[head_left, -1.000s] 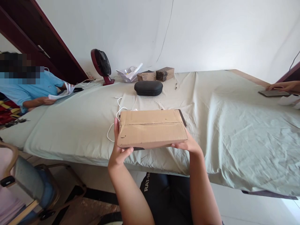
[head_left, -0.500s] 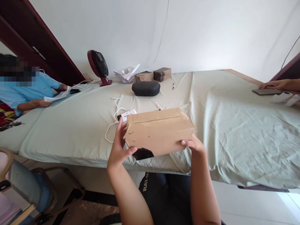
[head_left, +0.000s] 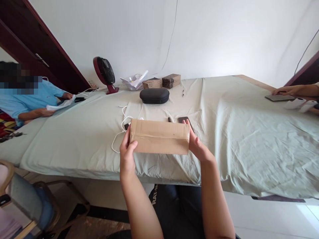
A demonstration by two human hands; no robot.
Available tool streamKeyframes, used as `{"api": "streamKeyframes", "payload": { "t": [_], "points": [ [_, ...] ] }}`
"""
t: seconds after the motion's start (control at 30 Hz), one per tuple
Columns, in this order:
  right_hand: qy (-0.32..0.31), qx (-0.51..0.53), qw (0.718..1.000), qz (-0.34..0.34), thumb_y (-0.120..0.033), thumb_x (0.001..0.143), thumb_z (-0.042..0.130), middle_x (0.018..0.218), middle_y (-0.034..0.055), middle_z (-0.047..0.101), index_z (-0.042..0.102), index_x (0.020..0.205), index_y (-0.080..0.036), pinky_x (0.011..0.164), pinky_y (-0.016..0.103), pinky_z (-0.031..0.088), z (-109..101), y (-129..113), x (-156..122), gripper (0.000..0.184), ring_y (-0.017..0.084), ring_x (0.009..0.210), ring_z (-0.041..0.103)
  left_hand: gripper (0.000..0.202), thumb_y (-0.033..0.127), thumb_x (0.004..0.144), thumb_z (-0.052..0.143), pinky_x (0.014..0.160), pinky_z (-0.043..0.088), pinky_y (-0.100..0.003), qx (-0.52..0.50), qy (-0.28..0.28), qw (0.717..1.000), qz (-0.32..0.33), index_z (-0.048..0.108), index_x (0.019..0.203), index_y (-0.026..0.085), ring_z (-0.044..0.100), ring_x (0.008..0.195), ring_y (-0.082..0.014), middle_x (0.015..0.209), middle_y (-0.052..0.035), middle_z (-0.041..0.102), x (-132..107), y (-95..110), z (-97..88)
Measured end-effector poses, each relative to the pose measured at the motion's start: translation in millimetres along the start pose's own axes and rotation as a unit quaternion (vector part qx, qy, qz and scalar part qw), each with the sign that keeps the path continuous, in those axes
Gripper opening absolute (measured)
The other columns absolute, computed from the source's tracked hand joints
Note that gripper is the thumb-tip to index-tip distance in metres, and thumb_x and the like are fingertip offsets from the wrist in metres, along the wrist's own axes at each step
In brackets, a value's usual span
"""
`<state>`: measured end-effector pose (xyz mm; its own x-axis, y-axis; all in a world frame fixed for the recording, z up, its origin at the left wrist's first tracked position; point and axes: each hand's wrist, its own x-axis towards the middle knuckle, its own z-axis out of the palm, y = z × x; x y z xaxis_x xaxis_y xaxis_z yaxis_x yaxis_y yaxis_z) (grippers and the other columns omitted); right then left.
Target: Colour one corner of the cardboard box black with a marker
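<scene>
I hold a brown cardboard box (head_left: pixel 159 136) between both hands, just above the near edge of the cloth-covered table (head_left: pixel 236 119). My left hand (head_left: pixel 127 153) grips its left end, thumb on the front face. My right hand (head_left: pixel 196 146) presses against its right end with the fingers up the side. A taped long face of the box is turned toward me. Behind the box lie a white cable (head_left: pixel 119 132), a dark phone (head_left: pixel 183 119) and a small dark item (head_left: pixel 169 119).
Farther back are a black oval case (head_left: pixel 154 95), a red fan (head_left: pixel 104 73), two small cartons (head_left: pixel 161 81) and a pen (head_left: pixel 183 93). A person in a blue shirt (head_left: pixel 27 99) sits at the left with papers. Another person's hand (head_left: pixel 286 90) rests on a tablet at the right. A chair (head_left: pixel 27 199) stands lower left.
I have turned the box in my hands, so a narrower taped face now points at me. It has also moved slightly left. The phone behind it is now uncovered.
</scene>
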<state>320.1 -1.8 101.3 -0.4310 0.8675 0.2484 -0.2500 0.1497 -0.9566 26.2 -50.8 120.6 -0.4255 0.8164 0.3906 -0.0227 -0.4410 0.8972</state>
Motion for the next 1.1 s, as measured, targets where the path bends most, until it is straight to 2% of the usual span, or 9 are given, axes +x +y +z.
{"api": "streamKeyframes", "payload": {
  "t": [0.1,0.23,0.4,0.53,0.63,0.73,0.83,0.97,1.1],
  "points": [
    [0.052,0.046,0.998,0.005,-0.084,0.097,0.046,0.184,-0.0059,0.022,0.034,0.171,-0.048,0.127,0.063,0.042,11.7,6.1,9.5,0.083,0.032,0.171,0.025,0.07,0.018,0.074,0.064,0.132,0.04,-0.046,-0.028,0.001,0.999,0.033,0.076,0.142,0.03,0.048,0.158,-0.0355,0.153,0.0008,0.07,-1.6,5.0,2.8],
    [0.178,0.115,0.976,0.056,-0.073,0.09,0.065,0.177,-0.0001,0.042,0.047,0.166,-0.034,0.134,0.056,0.038,25.7,13.5,24.2,0.087,0.034,0.165,0.04,0.062,0.011,0.074,0.063,0.134,0.036,-0.044,-0.03,0.002,0.995,0.099,0.083,0.129,0.031,0.05,0.158,-0.0325,0.147,0.0018,0.074,-2.9,6.8,8.0],
    [0.147,0.161,0.967,0.131,-0.072,0.077,0.072,0.141,0.0147,0.076,0.067,0.141,-0.02,0.117,0.06,0.058,23.5,25.8,29.4,0.083,0.046,0.142,0.064,0.036,0.032,0.09,0.073,0.131,0.04,-0.05,0.059,0.08,0.981,0.165,0.082,0.124,0.028,0.04,0.162,-0.0359,0.163,-0.0057,0.057,1.8,-3.6,8.5],
    [0.149,0.169,0.972,0.064,-0.065,0.07,0.08,0.149,0.0136,0.071,0.057,0.151,-0.025,0.112,0.062,0.059,30.4,33.6,30.4,0.093,0.045,0.14,0.065,0.097,0.066,0.087,0.078,0.108,0.059,-0.045,0.008,0.055,0.998,0.019,0.029,0.169,0.047,0.046,0.158,-0.0338,0.181,-0.0102,0.021,-1.5,-17.5,24.2],
    [0.107,0.147,0.982,0.059,-0.059,0.069,0.087,0.152,0.0142,0.069,0.049,0.158,-0.03,0.109,0.062,0.06,34.8,38.1,29.1,0.101,0.044,0.138,0.067,0.118,0.072,0.082,0.08,0.102,0.061,-0.04,-0.06,0.003,0.998,-0.031,0.004,0.171,0.054,0.06,0.143,-0.0278,0.173,-0.0103,0.039,-3.7,-25.5,45.4],
    [0.069,0.114,0.989,0.059,-0.056,0.072,0.09,0.158,0.0149,0.063,0.049,0.16,-0.032,0.113,0.061,0.056,25.0,40.1,24.3,0.101,0.042,0.143,0.062,0.121,0.058,0.074,0.089,0.109,0.056,-0.038,-0.083,0.012,0.996,0.021,0.019,0.172,0.046,0.062,0.139,-0.0258,0.158,-0.0086,0.056,-2.5,-31.0,52.8],
    [0.023,0.059,0.997,0.034,-0.059,0.074,0.09,0.171,0.0104,0.05,0.051,0.16,-0.037,0.125,0.061,0.044,6.3,36.4,17.9,0.097,0.039,0.158,0.047,0.108,0.054,0.065,0.09,0.107,0.057,-0.039,-0.094,0.011,0.994,0.051,0.047,0.163,0.034,0.067,0.13,-0.0299,0.144,-0.0097,0.068,-5.0,-37.2,38.2],
    [-0.117,-0.021,0.993,-0.006,-0.061,0.071,0.093,0.179,0.0076,0.038,0.031,0.172,-0.043,0.129,0.063,0.036,-3.0,23.0,12.5,0.12,0.036,0.166,0.035,0.086,0.063,0.069,0.073,0.089,0.063,-0.045,-0.102,0.027,0.993,-0.056,0.066,0.147,0.026,0.075,0.109,-0.0341,0.128,-0.0109,0.077,-14.5,-42.3,12.0],
    [-0.107,-0.061,0.992,-0.023,-0.061,0.073,0.094,0.184,0.0131,0.024,0.0,0.177,-0.04,0.124,0.061,0.044,14.9,10.5,12.2,0.142,0.039,0.16,0.044,0.078,0.062,0.084,0.07,0.116,0.055,-0.05,-0.036,0.011,0.996,-0.078,0.06,0.155,0.029,0.06,0.145,-0.0379,0.153,-0.0109,0.066,-11.8,-29.4,10.3]
  ]
}}
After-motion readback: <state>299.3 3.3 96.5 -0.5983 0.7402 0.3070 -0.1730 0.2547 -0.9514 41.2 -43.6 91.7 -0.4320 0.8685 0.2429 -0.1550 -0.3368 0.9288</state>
